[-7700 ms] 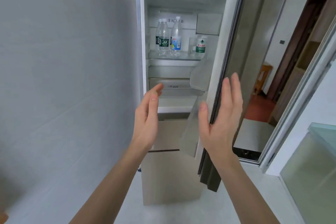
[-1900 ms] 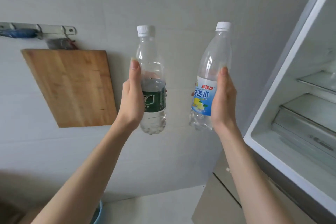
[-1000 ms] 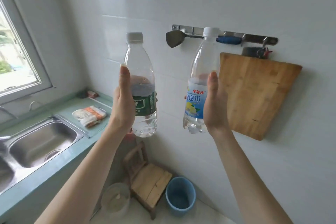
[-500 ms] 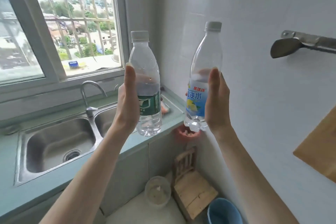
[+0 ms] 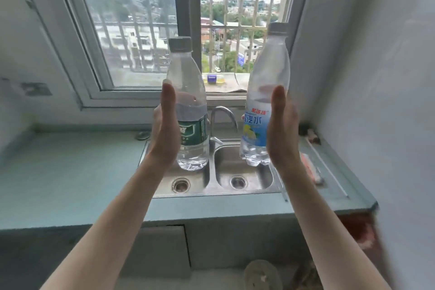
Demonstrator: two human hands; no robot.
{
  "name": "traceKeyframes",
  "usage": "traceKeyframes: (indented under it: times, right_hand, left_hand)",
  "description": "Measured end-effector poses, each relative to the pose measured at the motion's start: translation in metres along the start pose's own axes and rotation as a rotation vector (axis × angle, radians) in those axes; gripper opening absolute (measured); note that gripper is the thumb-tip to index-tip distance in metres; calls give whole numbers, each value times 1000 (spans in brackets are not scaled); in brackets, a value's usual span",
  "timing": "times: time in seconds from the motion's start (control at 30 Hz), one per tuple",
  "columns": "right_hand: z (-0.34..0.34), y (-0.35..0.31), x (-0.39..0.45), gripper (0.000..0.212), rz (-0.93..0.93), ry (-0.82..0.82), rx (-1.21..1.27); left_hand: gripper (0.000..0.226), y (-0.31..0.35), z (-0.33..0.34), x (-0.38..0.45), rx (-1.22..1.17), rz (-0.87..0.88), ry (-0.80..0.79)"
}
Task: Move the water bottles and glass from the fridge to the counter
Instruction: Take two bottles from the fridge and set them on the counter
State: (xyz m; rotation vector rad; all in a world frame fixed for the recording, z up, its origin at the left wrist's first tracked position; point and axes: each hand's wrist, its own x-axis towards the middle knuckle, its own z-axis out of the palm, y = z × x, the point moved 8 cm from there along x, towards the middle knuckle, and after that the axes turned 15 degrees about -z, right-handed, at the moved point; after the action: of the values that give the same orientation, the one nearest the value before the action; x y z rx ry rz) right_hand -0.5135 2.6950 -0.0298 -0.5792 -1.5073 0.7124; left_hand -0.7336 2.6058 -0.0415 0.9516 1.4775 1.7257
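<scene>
Left hand: our grip was closed around the green-label bottle, upright, in the air at 11 o'clock | Right hand: grip closed around the blue-label bottle, tilted slightly, at 1 o'clock | Both hung above the double sink set in the green worktop | Tap between the bottles, at 12 o'clock

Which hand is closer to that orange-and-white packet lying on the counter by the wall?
Right. The right hand, holding the blue-label bottle, is up over the sink's right basin, just left of the packet. The left hand, with the green-label bottle, is over the left basin, farther away.
</scene>
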Motion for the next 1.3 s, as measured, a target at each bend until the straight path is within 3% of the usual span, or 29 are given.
traceKeyframes:
  times: [0.1, 0.17, 0.37, 0.53, 0.63, 0.77, 1.0, 1.3]
  right_hand:
    - [50, 11, 11, 95, -18, -72, 100]
    - [85, 13, 13, 98, -13, -118, 164]
    - [191, 8, 3, 85, 13, -288, 346]
    - [274, 3, -19, 90, 49, -379, 397]
    - [323, 2, -35, 96, 60, -431, 412]
    - [389, -1, -54, 110, 95, -472, 449]
    - [483, 12, -74, 111, 102, -491, 430]
    - [558, 61, -74, 107, 158, -508, 381]
  left_hand:
    - [97, 6, -37, 6, 4, 16, 90]
    - [98, 10, -63, 4, 9, 18, 143]
    - [117, 17, -155, -5, 27, 33, 364]
    - [97, 5, -241, -9, -44, 5, 508]
    - [83, 0, -285, -7, -60, -4, 541]
    - [84, -2, -344, 5, -76, -16, 532]
    - [85, -20, -430, 36, -60, -51, 514]
    - [87, -66, -490, 92, -75, -120, 557]
